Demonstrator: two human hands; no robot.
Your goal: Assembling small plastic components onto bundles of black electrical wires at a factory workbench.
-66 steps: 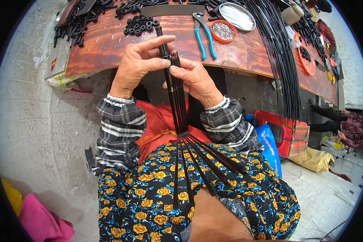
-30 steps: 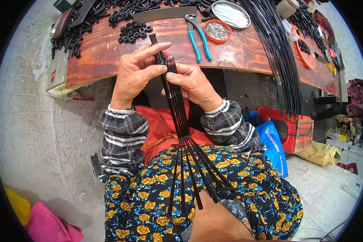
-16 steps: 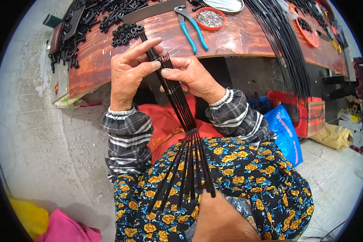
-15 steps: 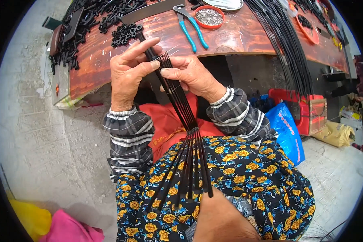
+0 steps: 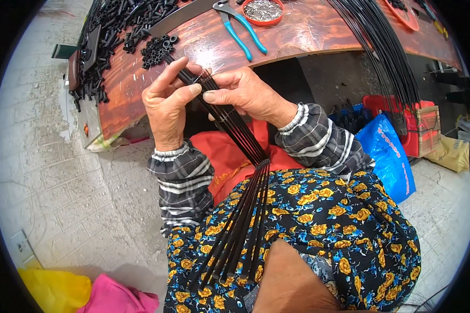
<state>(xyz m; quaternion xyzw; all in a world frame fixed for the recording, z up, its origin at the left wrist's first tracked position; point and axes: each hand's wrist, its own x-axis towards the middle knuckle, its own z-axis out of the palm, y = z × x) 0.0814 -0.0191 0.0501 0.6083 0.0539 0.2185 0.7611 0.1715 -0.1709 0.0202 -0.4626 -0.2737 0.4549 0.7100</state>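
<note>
A black umbrella frame (image 5: 240, 136) slants across my lap, its upper end near the table edge. Its thin ribs run close together from my hands to a gathered joint (image 5: 262, 164), below which black rods (image 5: 239, 229) fan out over the flowered cloth. My left hand (image 5: 168, 99) pinches the dark tube at the upper end between thumb and fingers. Close beside it, my right hand (image 5: 245, 96) presses its thumb on the rib ends; its other fingers are partly hidden behind the ribs.
On the reddish table (image 5: 125, 99) lie blue-handled pliers (image 5: 240, 30), a red dish of small metal parts (image 5: 263, 11), black rings (image 5: 158, 50) and piled black tubes (image 5: 122, 26). Long black rods (image 5: 386, 57) hang over the edge at right. A blue bag (image 5: 386, 156) stands below.
The view has shifted, so the table sits higher and further right. Both hands keep hold of the frame, and its fanned rods have swung slightly closer together.
</note>
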